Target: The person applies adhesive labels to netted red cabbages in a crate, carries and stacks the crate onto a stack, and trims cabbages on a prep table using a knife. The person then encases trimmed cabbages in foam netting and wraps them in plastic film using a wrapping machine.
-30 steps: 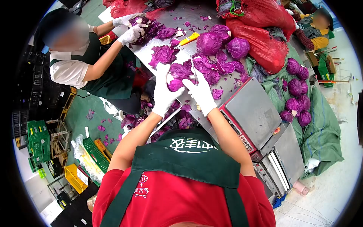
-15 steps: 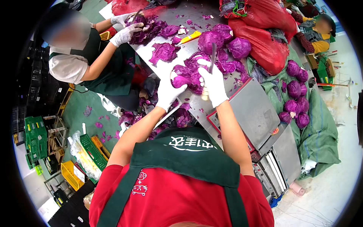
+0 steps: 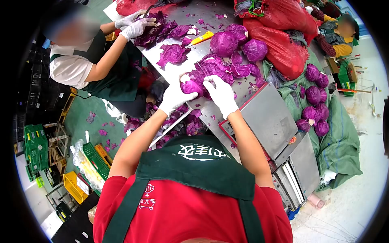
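The left hand (image 3: 176, 98), in a white glove, is clamped on a purple cabbage (image 3: 191, 86) above the near part of the metal surface (image 3: 206, 108). The right hand (image 3: 222, 96), also gloved, is at the cabbage's right side with thumb and fingertips drawn together; whether it grips anything cannot be told. Loose leaves (image 3: 242, 70) lie just beyond, and farther back a whole head (image 3: 224, 43) sits beside others. A yellow cutter (image 3: 201, 38) lies to their left, near a crumpled leaf (image 3: 173, 55). On the right are a scale (image 3: 270, 121), red sacks (image 3: 277, 48) and more heads (image 3: 313, 95) on green sacking (image 3: 340, 139). On the left, a co-worker (image 3: 73, 67) has both gloved hands at a leafy pile (image 3: 156, 34).
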{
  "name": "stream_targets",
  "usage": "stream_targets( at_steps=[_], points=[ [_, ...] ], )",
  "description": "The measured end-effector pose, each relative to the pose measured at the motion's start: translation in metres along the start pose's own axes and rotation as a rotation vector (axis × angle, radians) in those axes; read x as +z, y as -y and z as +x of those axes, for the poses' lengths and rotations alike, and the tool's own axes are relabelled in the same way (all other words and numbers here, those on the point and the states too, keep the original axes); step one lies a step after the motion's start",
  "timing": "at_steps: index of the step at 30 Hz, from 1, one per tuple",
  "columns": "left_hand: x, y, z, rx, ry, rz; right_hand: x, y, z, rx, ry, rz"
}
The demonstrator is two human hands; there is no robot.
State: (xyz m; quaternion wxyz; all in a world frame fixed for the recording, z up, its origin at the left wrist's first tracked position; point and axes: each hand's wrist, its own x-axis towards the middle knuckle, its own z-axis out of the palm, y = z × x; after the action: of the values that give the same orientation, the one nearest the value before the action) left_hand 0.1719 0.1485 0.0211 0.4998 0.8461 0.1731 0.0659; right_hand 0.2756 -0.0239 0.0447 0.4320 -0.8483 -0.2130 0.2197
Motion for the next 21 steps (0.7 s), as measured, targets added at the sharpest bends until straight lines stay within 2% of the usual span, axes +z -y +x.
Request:
stream_targets(
  at_steps=[2,7,9,10,15,17,21],
  points=[
    [0.005,0.002,0.001,0.003,-0.006,0.031,0.003,-0.005,0.002,-0.055,-0.018,-0.021],
    [0.010,0.007,0.005,0.064,-0.001,0.152,0.017,-0.010,0.013,0.005,-0.003,-0.080],
    [0.014,0.010,0.007,0.093,-0.016,0.175,0.023,-0.011,0.018,-0.083,-0.070,-0.166],
    [0.016,0.012,0.007,0.125,-0.030,0.199,0.023,-0.012,0.021,-0.062,-0.031,-0.125],
    [0.011,0.010,0.012,0.049,0.021,0.156,0.030,-0.015,0.034,-0.132,-0.018,-0.169],
    [0.014,0.014,0.016,0.048,0.013,0.153,0.037,-0.016,0.038,-0.279,-0.160,-0.336],
    [0.015,0.011,0.018,0.022,-0.011,0.177,0.045,-0.020,0.039,-0.316,-0.224,-0.458]
  ],
)
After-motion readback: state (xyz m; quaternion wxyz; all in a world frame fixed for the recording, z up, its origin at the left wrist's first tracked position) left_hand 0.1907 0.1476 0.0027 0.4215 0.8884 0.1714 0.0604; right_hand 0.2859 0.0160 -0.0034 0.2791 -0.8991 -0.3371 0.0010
